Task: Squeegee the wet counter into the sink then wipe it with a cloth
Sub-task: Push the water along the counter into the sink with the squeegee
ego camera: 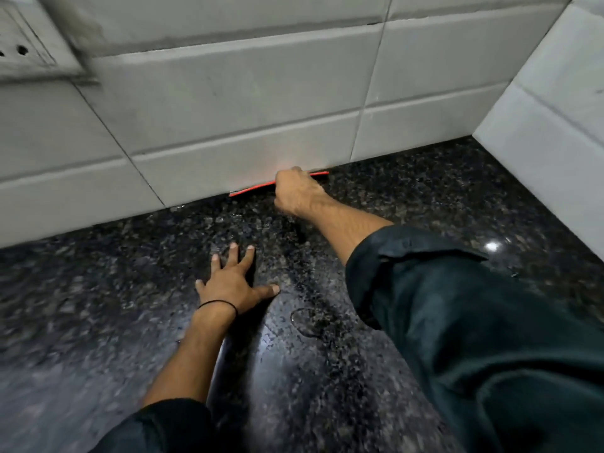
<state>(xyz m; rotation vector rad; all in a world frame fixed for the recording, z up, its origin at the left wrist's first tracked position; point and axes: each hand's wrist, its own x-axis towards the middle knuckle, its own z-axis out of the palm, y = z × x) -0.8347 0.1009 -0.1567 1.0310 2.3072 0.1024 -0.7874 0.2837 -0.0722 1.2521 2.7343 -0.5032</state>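
Observation:
My right hand is closed around a red squeegee at the back of the black speckled granite counter. The red blade lies along the foot of the grey tiled wall, sticking out left and right of my fist. Flat on the counter nearer to me rests my left hand, fingers spread, holding nothing, a black band on its wrist. Water drops and a small puddle glisten on the stone between my arms. No sink or cloth is in view.
A grey tiled wall runs along the back and a white tiled wall closes the right corner. A wall socket sits at the upper left. The picture is blurred at the edges.

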